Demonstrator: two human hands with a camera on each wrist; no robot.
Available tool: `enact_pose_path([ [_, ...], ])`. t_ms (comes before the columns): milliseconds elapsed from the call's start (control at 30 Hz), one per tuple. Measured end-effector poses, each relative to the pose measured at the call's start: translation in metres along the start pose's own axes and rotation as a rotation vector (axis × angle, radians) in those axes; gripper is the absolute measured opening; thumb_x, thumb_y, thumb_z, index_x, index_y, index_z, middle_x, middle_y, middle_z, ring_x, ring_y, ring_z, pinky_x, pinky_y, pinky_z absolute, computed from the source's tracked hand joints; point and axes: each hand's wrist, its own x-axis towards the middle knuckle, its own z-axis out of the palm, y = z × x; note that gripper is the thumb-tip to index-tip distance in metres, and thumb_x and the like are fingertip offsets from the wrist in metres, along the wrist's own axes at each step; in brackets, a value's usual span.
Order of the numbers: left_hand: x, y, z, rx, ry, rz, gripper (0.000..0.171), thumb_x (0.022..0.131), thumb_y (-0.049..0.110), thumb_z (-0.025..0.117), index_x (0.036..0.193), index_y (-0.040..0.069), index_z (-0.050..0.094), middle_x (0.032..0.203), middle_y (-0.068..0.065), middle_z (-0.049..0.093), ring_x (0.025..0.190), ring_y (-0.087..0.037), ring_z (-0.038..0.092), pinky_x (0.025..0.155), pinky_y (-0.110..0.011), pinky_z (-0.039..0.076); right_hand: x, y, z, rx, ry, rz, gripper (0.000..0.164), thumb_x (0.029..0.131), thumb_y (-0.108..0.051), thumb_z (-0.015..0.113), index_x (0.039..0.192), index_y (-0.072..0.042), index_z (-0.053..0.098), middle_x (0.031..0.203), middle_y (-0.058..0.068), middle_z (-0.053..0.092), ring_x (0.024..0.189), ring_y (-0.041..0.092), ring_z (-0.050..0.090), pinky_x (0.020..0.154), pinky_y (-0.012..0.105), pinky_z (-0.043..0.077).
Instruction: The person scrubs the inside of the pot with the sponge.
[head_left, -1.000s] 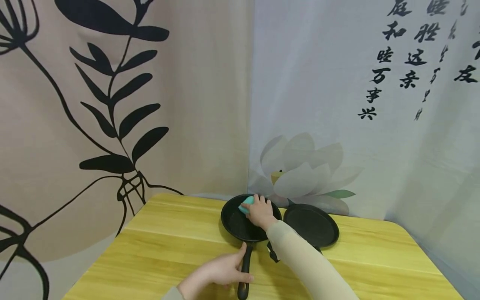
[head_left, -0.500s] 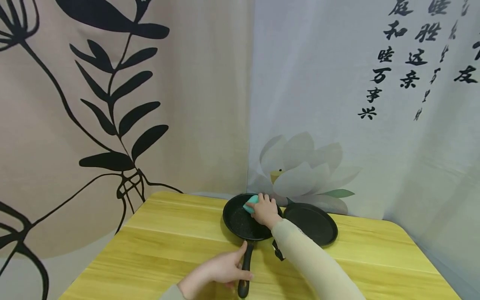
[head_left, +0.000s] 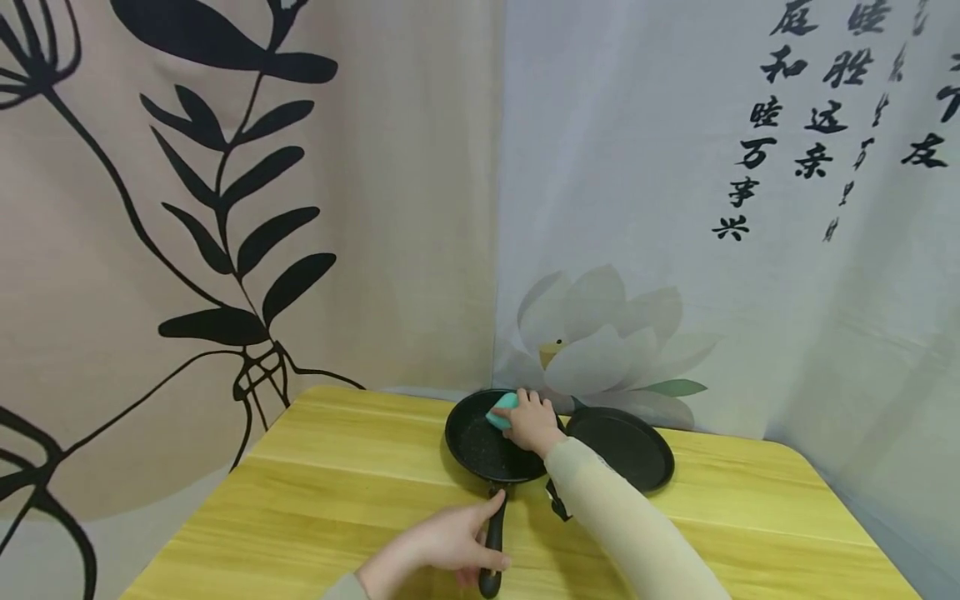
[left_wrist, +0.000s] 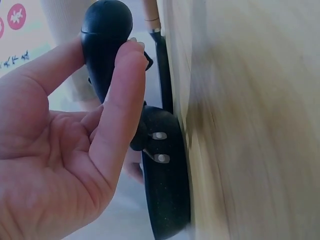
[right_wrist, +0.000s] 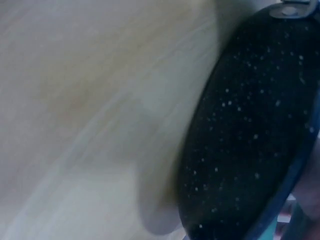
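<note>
A black speckled frying pan sits at the far side of the wooden table, its handle toward me. My left hand grips that handle, thumb on one side and fingers on the other. In the left wrist view the fingers of the left hand bend round the handle. My right hand holds a turquoise sponge against the inside of the pan, near its far side. In the right wrist view the speckled outer wall of the pan hides most of that hand.
A second, shallower black pan lies just right of the first, its handle side partly covered by my right sleeve. The wooden table ends at a printed curtain behind the pans.
My right hand and the sponge have shifted slightly right inside the pan, mostly in the first half second. The left hand keeps its hold on the handle, its thumb moved a little.
</note>
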Motion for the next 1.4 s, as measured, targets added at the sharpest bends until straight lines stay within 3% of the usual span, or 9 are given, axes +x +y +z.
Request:
enact_pose_path([
  [100, 0.001, 0.000, 0.002, 0.003, -0.004, 0.001, 0.088, 0.091, 0.029, 0.070, 0.154, -0.002, 0.015, 0.062, -0.006, 0.066, 0.049, -0.018, 0.062, 0.050, -0.042, 0.056, -0.001, 0.003, 0.002, -0.024, 0.001, -0.004, 0.047, 0.093, -0.043, 0.064, 0.138, -0.045, 0.052, 0.133, 0.016, 0.042, 0.113, 0.033, 0.044, 0.081, 0.043, 0.041],
  [200, -0.001, 0.005, 0.005, -0.013, 0.034, -0.006, 0.085, 0.091, 0.022, 0.071, 0.153, -0.003, 0.017, 0.061, -0.009, 0.065, 0.047, -0.019, 0.061, 0.050, -0.046, 0.056, -0.001, 0.004, 0.003, -0.055, 0.012, -0.009, 0.048, 0.092, -0.044, 0.065, 0.138, -0.045, 0.052, 0.133, 0.016, 0.042, 0.113, 0.032, 0.045, 0.081, 0.042, 0.041],
  [533, -0.002, 0.005, 0.003, 0.022, 0.067, -0.018, 0.087, 0.090, 0.022, 0.072, 0.153, -0.003, 0.018, 0.059, -0.009, 0.064, 0.046, -0.017, 0.059, 0.049, -0.044, 0.056, -0.004, 0.008, 0.002, -0.134, 0.028, 0.005, 0.052, 0.089, -0.045, 0.068, 0.138, -0.046, 0.052, 0.126, 0.013, 0.044, 0.107, 0.029, 0.043, 0.079, 0.041, 0.040],
  [1400, 0.000, 0.004, 0.008, 0.031, 0.083, -0.020, 0.087, 0.089, 0.022, 0.073, 0.152, -0.003, 0.020, 0.058, -0.010, 0.063, 0.045, -0.018, 0.059, 0.049, -0.045, 0.055, -0.018, 0.023, -0.004, -0.160, -0.040, 0.008, 0.053, 0.086, -0.046, 0.071, 0.136, -0.048, 0.053, 0.128, 0.012, 0.043, 0.107, 0.028, 0.041, 0.083, 0.046, 0.039],
])
